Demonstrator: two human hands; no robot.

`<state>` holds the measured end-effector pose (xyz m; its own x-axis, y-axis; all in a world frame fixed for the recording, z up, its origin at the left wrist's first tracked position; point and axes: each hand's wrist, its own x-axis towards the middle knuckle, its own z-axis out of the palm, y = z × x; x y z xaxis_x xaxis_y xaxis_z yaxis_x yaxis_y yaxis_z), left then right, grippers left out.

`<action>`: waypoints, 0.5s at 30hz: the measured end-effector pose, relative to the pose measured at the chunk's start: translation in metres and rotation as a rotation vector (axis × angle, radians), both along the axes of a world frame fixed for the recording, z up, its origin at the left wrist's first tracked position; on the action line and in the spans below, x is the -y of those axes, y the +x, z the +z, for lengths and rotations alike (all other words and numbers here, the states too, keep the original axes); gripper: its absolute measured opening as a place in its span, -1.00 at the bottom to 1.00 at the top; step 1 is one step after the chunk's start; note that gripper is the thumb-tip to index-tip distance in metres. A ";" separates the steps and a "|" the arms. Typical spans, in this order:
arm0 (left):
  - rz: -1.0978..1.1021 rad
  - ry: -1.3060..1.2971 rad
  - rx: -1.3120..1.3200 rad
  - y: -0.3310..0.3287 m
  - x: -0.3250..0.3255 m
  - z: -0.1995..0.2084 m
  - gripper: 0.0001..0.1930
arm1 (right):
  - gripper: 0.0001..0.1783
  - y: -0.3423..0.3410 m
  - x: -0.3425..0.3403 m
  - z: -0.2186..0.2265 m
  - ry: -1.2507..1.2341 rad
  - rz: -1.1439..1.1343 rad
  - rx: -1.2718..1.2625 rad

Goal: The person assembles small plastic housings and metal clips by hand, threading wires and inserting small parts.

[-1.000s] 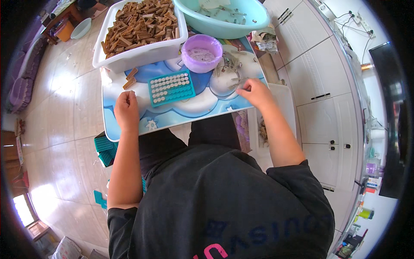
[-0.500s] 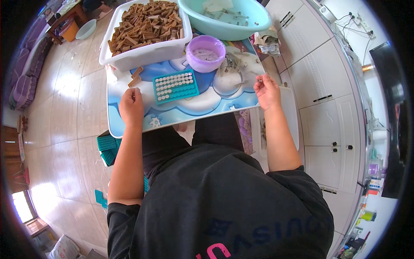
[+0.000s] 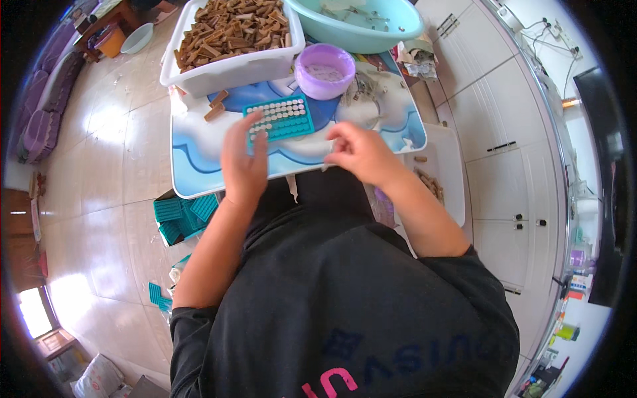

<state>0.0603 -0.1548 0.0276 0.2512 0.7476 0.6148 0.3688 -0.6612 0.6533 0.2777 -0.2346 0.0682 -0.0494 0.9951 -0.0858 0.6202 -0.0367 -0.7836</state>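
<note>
A teal tray [image 3: 292, 126] with rows of small round white pieces [image 3: 282, 109] lies on the blue cloud-patterned table [image 3: 199, 156]. My left hand [image 3: 244, 162] is over the tray's left edge, slightly blurred. Its fingers and thumb are apart, with nothing visible between them. To the right of the tray, above the table's near edge, my right hand [image 3: 361, 152] is closed in a pinch. Whatever small thing it holds is hard to make out. Two brown pieces [image 3: 215, 106] lie left of the tray. Behind the tray stands a purple lined bowl [image 3: 325, 89].
A white bin [image 3: 232, 79] full of brown pieces and a pale green basin [image 3: 358, 43] stand at the back. Small metallic-looking parts [image 3: 361, 89] lie by the bowl. A white container [image 3: 448, 172] is at the right, and a box of teal trays [image 3: 182, 212] stands low left.
My left hand has moved right to the tray and spread its fingers. My right hand has come inward and nearer from the table's right side. The view has shifted slightly.
</note>
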 end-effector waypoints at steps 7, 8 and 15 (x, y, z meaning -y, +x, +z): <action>-0.531 -0.771 0.564 0.017 0.041 0.006 -0.62 | -0.63 -0.037 -0.022 0.012 0.500 0.341 0.302; -0.530 -0.772 0.563 0.013 0.039 0.005 -0.62 | -0.63 -0.037 -0.021 0.012 0.499 0.341 0.301; -0.628 -1.403 0.578 0.000 0.041 0.008 -0.73 | -0.65 -0.038 -0.010 0.009 0.366 0.162 -0.011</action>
